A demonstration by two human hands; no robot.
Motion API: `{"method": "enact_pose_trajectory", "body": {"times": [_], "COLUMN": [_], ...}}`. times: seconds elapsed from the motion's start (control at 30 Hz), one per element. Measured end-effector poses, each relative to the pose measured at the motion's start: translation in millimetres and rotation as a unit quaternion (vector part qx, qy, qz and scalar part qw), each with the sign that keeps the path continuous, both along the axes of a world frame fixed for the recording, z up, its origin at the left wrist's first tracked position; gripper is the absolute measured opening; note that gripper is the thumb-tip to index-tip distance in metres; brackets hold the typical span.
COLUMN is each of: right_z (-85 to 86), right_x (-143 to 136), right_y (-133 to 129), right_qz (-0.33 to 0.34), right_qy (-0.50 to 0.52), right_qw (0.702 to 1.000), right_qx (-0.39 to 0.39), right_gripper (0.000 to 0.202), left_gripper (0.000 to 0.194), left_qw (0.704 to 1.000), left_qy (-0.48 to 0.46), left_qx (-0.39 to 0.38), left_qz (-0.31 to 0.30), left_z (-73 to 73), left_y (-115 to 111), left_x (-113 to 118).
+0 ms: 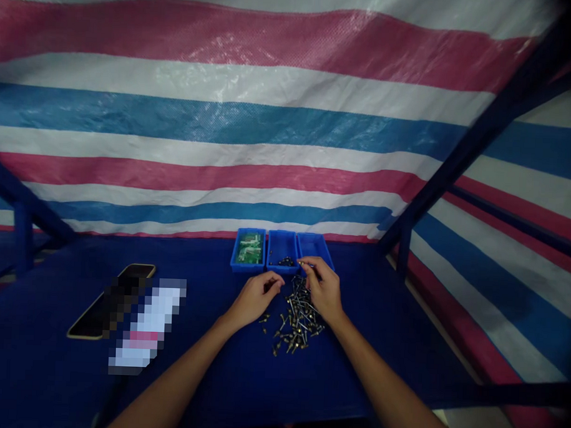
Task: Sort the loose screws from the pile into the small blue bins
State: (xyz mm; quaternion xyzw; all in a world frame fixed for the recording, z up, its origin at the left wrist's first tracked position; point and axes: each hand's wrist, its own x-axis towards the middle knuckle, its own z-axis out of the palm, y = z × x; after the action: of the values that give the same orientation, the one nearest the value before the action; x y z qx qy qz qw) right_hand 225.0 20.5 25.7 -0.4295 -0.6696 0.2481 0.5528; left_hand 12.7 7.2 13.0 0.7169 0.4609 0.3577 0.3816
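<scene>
A loose pile of small metal parts (300,317) lies on the blue table, many with long shiny shafts. Over its upper right edge is my right hand (324,287), thumb and forefinger pinched on a tiny part (301,262) too small to name. My left hand (259,294) is left of the pile, fingers curled and pressed together; whether they hold anything is hidden. Just beyond my hands stand three blue bins: the left bin (234,267) holds green pieces, the middle bin (282,242) has several small dark parts, and the right bin (314,243) is partly behind my right hand.
At the left of the table (205,373) lie a dark phone (111,301) with a light rim and a pixelated pale object (148,328). A striped sheet (223,124) hangs behind the table. Blue frame bars (437,175) slant along both sides.
</scene>
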Motion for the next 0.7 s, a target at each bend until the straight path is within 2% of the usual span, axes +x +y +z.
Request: {"method": "enact_pose_trajectory", "body": {"times": [0.33,0.7], "right_z": [-3.2,-13.3], "right_x": [0,-2], "right_y": [4,9], "right_qz": [0.005,0.007], "right_qy": [0.038,0.073], "right_qw": [0.998,0.994], "right_qx": [-0.055,-0.08], "right_gripper": [0.025,0.022], "left_gripper": [0.026,0.026], "left_qw": [1.0,1.0], "left_qy": [0.01,0.015], "left_qx": [0.002,0.01], "left_qz": [0.002,0.002], "left_z": [-0.5,2.5], "left_y": [0,-1], "left_x": [1,1]}}
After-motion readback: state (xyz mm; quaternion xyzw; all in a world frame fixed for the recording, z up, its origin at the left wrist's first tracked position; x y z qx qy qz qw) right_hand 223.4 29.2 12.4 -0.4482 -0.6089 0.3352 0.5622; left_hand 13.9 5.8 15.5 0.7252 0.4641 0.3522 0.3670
